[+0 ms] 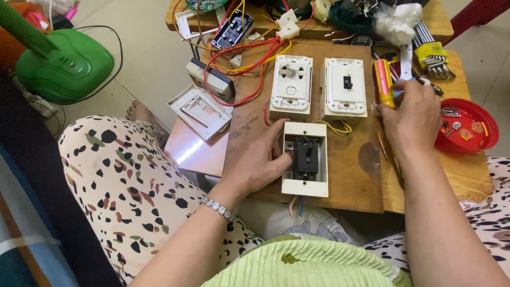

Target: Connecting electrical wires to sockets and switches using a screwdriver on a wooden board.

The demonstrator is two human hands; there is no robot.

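Left hand [258, 154] pins white breaker box [305, 159] flat on wooden board [350, 175], fingers half-curled. Right hand [411, 117] closing on yellow screwdriver [383, 82], grip probably incomplete. Keep box steady, take handle squarely.

The left hand [260, 157] rests on the wooden board [350, 180], thumb against the side of a cream breaker box [304, 159] with a black switch. The right hand [411, 119] reaches to a yellow screwdriver [383, 82], seemingly gripping something small. A red bowl [475, 114] of screws sits just beside it.
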